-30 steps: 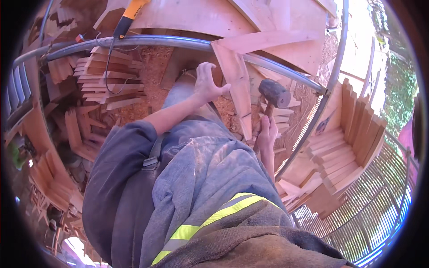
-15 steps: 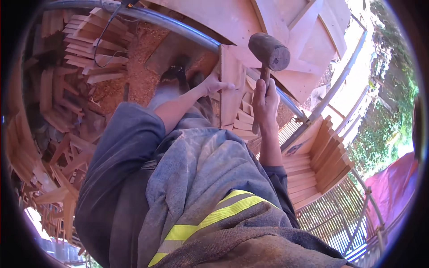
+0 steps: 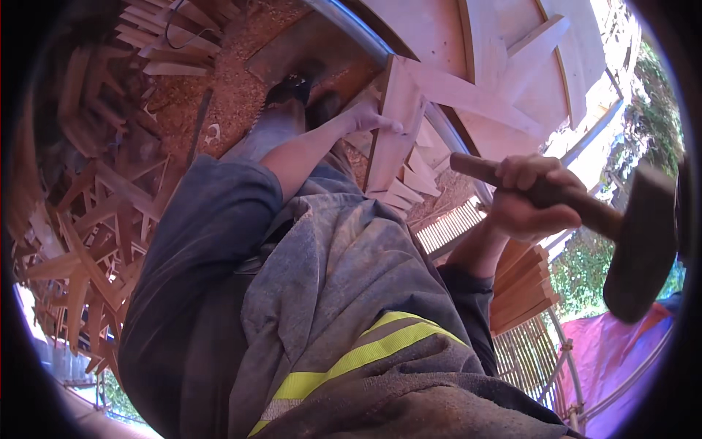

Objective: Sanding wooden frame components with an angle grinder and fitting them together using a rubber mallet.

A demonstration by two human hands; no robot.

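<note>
My right hand (image 3: pixel 532 194) is wrapped round the handle of a mallet (image 3: pixel 642 245), raised at the right with its dark, thick head pointing outward and away from the boards. My left hand (image 3: pixel 368 117) grips the edge of a light wooden board (image 3: pixel 395 150), thumb on its face. At its far end this board meets another pale board (image 3: pixel 472 99) that runs off to the right, so the two form a corner. Part of my left hand's fingers is hidden behind the board.
A metal pipe (image 3: pixel 358 29) curves past the boards. Large flat wooden panels (image 3: pixel 431 33) lie beyond it. Stacked wood pieces (image 3: pixel 172 44) and a tangle of angled wooden parts (image 3: pixel 88 256) fill the left. Sawdust (image 3: pixel 227 80) covers the ground; a slatted bamboo fence (image 3: pixel 530 358) stands at right.
My right hand has swung the mallet from upright beside the board out to the right and closer to me. My left hand stays on the board; the whole view has shifted slightly.
</note>
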